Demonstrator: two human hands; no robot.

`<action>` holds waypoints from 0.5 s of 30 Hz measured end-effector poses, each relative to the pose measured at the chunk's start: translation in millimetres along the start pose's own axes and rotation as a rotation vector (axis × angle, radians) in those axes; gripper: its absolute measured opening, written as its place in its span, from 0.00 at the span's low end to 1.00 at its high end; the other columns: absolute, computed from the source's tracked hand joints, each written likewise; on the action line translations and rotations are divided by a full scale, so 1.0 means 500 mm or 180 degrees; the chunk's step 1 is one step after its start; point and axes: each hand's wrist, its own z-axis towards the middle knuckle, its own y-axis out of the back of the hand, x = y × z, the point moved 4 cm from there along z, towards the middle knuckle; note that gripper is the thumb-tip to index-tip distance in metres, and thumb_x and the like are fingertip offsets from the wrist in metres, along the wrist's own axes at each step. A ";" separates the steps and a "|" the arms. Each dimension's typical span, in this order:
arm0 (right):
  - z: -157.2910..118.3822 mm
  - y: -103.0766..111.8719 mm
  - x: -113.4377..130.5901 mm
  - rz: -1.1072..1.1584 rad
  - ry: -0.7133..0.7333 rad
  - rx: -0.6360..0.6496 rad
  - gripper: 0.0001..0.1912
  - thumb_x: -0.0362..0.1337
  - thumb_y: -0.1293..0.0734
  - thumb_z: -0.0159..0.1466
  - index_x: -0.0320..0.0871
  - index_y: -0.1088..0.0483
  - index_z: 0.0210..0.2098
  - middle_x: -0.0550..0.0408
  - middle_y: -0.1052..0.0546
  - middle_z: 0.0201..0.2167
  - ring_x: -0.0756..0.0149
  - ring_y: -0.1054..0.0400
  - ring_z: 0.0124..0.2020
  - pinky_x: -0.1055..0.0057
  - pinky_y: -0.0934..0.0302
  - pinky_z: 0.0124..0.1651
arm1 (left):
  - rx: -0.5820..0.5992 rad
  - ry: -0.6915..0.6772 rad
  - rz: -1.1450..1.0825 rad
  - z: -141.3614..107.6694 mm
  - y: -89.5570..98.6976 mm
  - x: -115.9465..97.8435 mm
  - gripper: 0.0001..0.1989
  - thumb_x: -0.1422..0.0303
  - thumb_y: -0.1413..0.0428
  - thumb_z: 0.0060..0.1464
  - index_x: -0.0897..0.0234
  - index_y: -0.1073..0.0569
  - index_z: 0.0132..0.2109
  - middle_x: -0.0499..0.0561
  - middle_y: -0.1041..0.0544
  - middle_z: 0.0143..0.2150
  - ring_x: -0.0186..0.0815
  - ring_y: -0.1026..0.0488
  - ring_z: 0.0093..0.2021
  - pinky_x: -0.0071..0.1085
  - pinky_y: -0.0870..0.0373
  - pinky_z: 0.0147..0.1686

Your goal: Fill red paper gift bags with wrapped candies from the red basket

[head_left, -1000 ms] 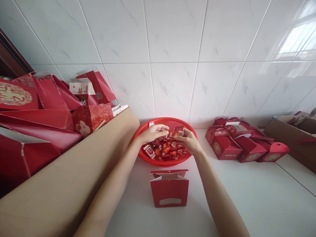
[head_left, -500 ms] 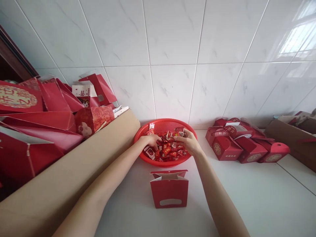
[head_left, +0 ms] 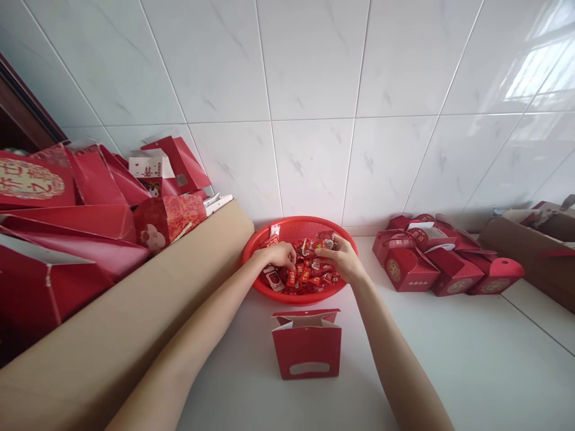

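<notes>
A red plastic basket (head_left: 300, 298) stands against the wall, filled with wrapped candies (head_left: 306, 274) in red and gold. Both of my hands are inside it. On the left side, my left hand (head_left: 281, 256) has its fingers pinched downward at a small red wrapped candy (head_left: 291, 278). My right hand (head_left: 345, 261) reaches in over the right rim, thumb and fingers closed on a red candy packet (head_left: 327, 241) with a pale round print. In front of the basket, a red paper gift box (head_left: 308, 350) stands upright, its top open and a pale oval on its front.
At left, a large cardboard box (head_left: 193, 269) overflows with red gift boxes and bags (head_left: 103, 179). Several closed red boxes (head_left: 411, 269) are grouped at right on the white counter (head_left: 449, 359). Another cardboard box (head_left: 516, 242) stands beyond them. White wall tiles (head_left: 309, 167) rise behind.
My left hand has lifted slightly and its fingers have drawn together at a candy. The right hand stays at nearly the same spot with its packet. The view has shifted a little.
</notes>
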 end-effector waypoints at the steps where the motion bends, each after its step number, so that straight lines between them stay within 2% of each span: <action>1: 0.000 0.000 0.001 0.0004 0.0003 -0.0017 0.21 0.37 0.20 0.42 0.44 0.28 0.34 0.59 0.22 0.29 0.66 0.25 0.31 0.67 0.27 0.37 | -0.0036 -0.0070 -0.0164 -0.004 0.006 -0.004 0.10 0.60 0.33 0.35 0.59 0.22 0.25 0.47 0.22 0.25 0.37 0.28 0.28 0.29 0.37 0.29; 5: -0.001 0.000 0.003 0.0019 0.0017 -0.0045 0.22 0.38 0.20 0.42 0.44 0.29 0.33 0.61 0.22 0.28 0.66 0.26 0.29 0.66 0.27 0.37 | -0.0324 -0.0269 -0.0696 -0.014 0.021 -0.016 0.17 0.52 0.33 0.38 0.61 0.22 0.27 0.48 0.22 0.27 0.37 0.29 0.29 0.30 0.37 0.30; 8: 0.000 0.000 0.003 0.0004 0.0016 -0.0062 0.21 0.38 0.19 0.41 0.44 0.29 0.32 0.60 0.22 0.28 0.64 0.25 0.31 0.65 0.26 0.38 | -0.0606 -0.0350 -0.0812 -0.018 0.024 -0.022 0.22 0.46 0.34 0.37 0.62 0.24 0.27 0.48 0.23 0.26 0.37 0.30 0.28 0.30 0.38 0.30; 11: 0.000 0.000 0.002 0.0013 0.0002 -0.0064 0.21 0.38 0.19 0.41 0.44 0.28 0.32 0.59 0.22 0.29 0.63 0.25 0.32 0.63 0.27 0.39 | -0.0728 -0.0377 -0.0784 -0.020 0.028 -0.027 0.23 0.45 0.36 0.41 0.62 0.23 0.30 0.50 0.21 0.30 0.38 0.27 0.31 0.31 0.36 0.32; 13: 0.000 0.001 0.002 0.0025 0.0009 -0.0070 0.22 0.39 0.19 0.41 0.44 0.28 0.32 0.59 0.22 0.29 0.62 0.25 0.33 0.64 0.27 0.39 | -0.0684 -0.0125 -0.0441 -0.023 0.034 -0.022 0.20 0.49 0.37 0.45 0.62 0.21 0.34 0.52 0.19 0.34 0.39 0.26 0.33 0.30 0.34 0.34; 15: 0.000 0.002 0.002 0.0036 0.0009 -0.0097 0.22 0.39 0.19 0.41 0.44 0.28 0.33 0.59 0.21 0.29 0.62 0.24 0.33 0.65 0.27 0.38 | -0.0454 0.0364 0.0178 -0.026 0.039 -0.008 0.15 0.55 0.37 0.46 0.61 0.20 0.36 0.53 0.18 0.37 0.41 0.24 0.36 0.30 0.33 0.34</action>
